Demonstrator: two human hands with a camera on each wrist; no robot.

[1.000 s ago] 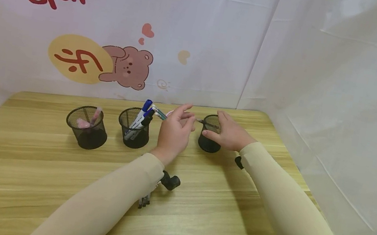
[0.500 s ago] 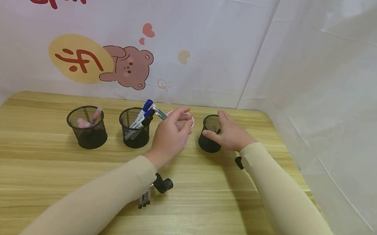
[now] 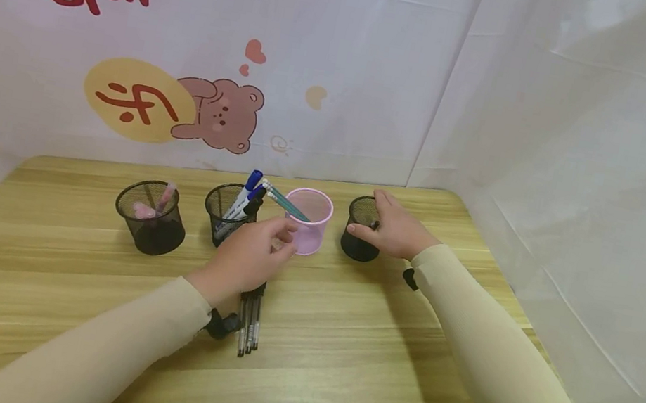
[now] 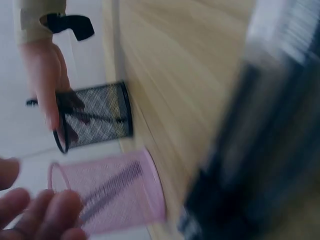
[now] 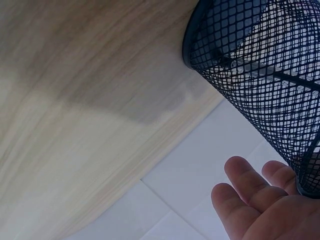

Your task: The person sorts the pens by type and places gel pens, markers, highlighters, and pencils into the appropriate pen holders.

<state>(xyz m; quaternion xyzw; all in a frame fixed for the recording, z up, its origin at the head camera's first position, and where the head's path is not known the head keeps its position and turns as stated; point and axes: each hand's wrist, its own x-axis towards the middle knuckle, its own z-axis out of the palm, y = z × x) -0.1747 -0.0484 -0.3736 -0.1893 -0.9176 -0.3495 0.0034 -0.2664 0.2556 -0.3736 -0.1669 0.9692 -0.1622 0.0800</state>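
Observation:
My left hand (image 3: 250, 255), fingers loosely curled and holding nothing, is above the cap ends of several black gel pens (image 3: 251, 326) lying side by side on the table. Its forearm and fingers hide part of the things behind. Thumb near, fingers behind, my right hand (image 3: 398, 230) holds the rim of a black mesh pen cup (image 3: 357, 246). One black pen (image 5: 270, 72) with a clear barrel leans inside that cup. Between the hands stands a pink mesh pen cup (image 3: 311, 236) with green pencils (image 3: 289, 205) in it. Pens blur close up in the left wrist view.
A second black mesh cup (image 3: 222, 209) holds blue and black markers (image 3: 243, 197). Farther left, another black cup (image 3: 159, 238) has pink items (image 3: 144, 211) inside. White printed cloth (image 3: 366, 95) hangs behind the wooden table (image 3: 332, 374) and along its right side.
The left hand has let go of a pen at the right black cup and moved left and back toward me, uncovering the pink cup. The right hand has stayed on its cup.

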